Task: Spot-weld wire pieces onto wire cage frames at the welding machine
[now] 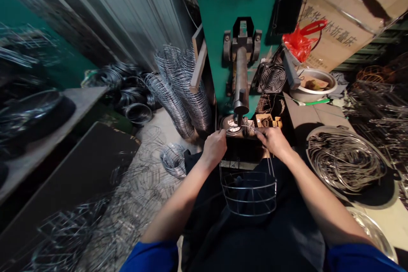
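Black and slanting, a board (79, 174) lies at the left, with loose wire (140, 195) scattered over the floor beside it. Behind, coils of wire (138, 113) sit in a dark heap; next come tall, leaning stacks of wire frames (188, 89), with a smaller wire bundle (174, 159) in front of them.

The person's left hand (215, 148) is closed in a pinch, thumb and fingers pressed together on the left end of a thin upper wire. From that wire hangs a wire basket (249, 195) — low between the forearms, in front of the person's dark apron (255, 242). Above stands a green machine (223, 17), its metal rod (241, 80) pointing down at the upper wire; whether the two touch cannot be told.

The right hand (276, 141) pinches the wire's other end, thumb and fingers nearly together. Beyond it are a fan (272, 78), a red plastic bag (299, 44), a pale bowl (332, 81) holding food, and a cardboard box (347, 21) — then, nearer, a round tray (387, 197) of bent wire pieces (347, 159).
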The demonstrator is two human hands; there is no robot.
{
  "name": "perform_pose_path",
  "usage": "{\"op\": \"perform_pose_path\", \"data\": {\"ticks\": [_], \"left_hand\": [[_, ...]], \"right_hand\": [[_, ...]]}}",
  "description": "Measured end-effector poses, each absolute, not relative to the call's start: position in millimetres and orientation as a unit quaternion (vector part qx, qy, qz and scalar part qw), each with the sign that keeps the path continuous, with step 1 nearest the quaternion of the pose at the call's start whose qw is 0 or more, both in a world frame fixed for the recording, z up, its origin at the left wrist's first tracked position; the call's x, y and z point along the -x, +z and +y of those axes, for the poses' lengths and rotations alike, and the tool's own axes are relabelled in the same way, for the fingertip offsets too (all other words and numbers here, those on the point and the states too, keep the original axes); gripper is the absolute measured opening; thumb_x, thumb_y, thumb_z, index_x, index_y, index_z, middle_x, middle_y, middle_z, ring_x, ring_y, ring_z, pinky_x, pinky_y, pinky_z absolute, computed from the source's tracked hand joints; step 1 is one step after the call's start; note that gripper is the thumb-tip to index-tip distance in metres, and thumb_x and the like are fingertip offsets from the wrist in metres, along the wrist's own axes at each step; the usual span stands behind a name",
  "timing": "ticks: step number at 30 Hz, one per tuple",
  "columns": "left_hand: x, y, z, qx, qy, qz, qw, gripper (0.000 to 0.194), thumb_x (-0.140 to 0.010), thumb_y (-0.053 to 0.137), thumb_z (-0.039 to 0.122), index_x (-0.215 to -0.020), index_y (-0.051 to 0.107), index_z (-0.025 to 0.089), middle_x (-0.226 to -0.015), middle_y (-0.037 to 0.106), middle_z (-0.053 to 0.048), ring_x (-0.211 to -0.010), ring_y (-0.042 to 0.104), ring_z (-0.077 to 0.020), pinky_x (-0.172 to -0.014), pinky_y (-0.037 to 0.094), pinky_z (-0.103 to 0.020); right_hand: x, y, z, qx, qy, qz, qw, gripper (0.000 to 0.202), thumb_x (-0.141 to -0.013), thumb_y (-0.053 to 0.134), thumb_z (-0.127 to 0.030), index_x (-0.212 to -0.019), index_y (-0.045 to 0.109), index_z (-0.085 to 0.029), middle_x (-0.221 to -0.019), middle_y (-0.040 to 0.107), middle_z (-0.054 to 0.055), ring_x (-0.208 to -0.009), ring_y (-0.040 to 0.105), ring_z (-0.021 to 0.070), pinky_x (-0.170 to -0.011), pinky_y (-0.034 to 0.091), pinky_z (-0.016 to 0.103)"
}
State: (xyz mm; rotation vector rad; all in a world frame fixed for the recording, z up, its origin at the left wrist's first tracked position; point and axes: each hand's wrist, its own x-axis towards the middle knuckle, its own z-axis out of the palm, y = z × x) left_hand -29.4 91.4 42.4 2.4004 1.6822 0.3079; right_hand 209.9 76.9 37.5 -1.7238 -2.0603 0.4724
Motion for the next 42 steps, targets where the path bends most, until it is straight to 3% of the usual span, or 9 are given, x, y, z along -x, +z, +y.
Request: {"op": "perform_pose_path", "data": {"ticks": [4,10,17,27,32,42], "left_hand": [[28.9,45.0,91.9,-0.808,0.093,0.573,0.096,0.023,-0.093,0.039,0.007,-0.094,0.061,0.015,-0.09,0.07,-0.012,-0.082,0.068,-0.0223,-0.073,0.049,-0.03],[27.6,40.8,91.0,-0.803,0.085,0.583,0.094,0.024,-0.092,0.039,0.007,-0.097,0.061,0.015,-0.092,0.07,-0.014,-0.083,0.069,-0.0248,-0.072,0.049,-0.032],[25.7,39.9,91.1,-0.802,0.09,0.583,0.09,0.023,-0.093,0.039,0.008,-0.096,0.06,0.016,-0.092,0.071,-0.013,-0.082,0.069,-0.0235,-0.072,0.048,-0.031],[34.5,38.5,94.3,-0.812,0.127,0.561,0.094,0.018,-0.098,0.044,0.021,-0.09,0.06,0.017,-0.085,0.071,-0.01,-0.083,0.069,-0.0215,-0.076,0.047,-0.029],[32.0,38.6,94.6,-0.813,0.126,0.561,0.096,0.018,-0.097,0.042,0.017,-0.089,0.059,0.018,-0.088,0.071,-0.01,-0.081,0.068,-0.0218,-0.074,0.047,-0.029],[30.1,39.5,92.3,-0.813,0.117,0.561,0.101,0.017,-0.093,0.043,0.011,-0.091,0.058,0.018,-0.088,0.07,-0.011,-0.081,0.067,-0.0224,-0.073,0.047,-0.03]], "right_hand": [[-209.0,39.2,78.1,0.618,0.172,-0.741,0.201,0.031,-0.096,0.05,-0.029,-0.091,0.077,-0.015,-0.064,0.07,0.005,-0.059,0.066,0.0171,-0.061,0.045,0.024],[-207.2,38.5,78.9,0.633,0.144,-0.736,0.191,0.026,-0.095,0.054,-0.027,-0.097,0.078,-0.017,-0.084,0.077,0.012,-0.08,0.073,0.0217,-0.072,0.05,0.025],[-207.0,37.9,77.8,0.635,0.151,-0.733,0.193,0.025,-0.095,0.055,-0.024,-0.103,0.077,-0.017,-0.088,0.077,0.012,-0.085,0.073,0.0231,-0.076,0.052,0.026],[-204.4,34.8,79.0,0.629,0.15,-0.735,0.203,0.027,-0.097,0.052,-0.026,-0.099,0.077,-0.018,-0.091,0.077,0.012,-0.088,0.073,0.0235,-0.079,0.052,0.027],[-201.6,35.0,79.2,0.646,0.12,-0.736,0.165,0.028,-0.097,0.051,-0.028,-0.099,0.076,-0.016,-0.087,0.077,0.013,-0.083,0.073,0.0218,-0.076,0.051,0.025],[-204.9,29.7,78.2,0.636,0.114,-0.74,0.184,0.027,-0.097,0.051,-0.025,-0.105,0.076,-0.018,-0.094,0.077,0.013,-0.09,0.073,0.0241,-0.082,0.052,0.029]]}}
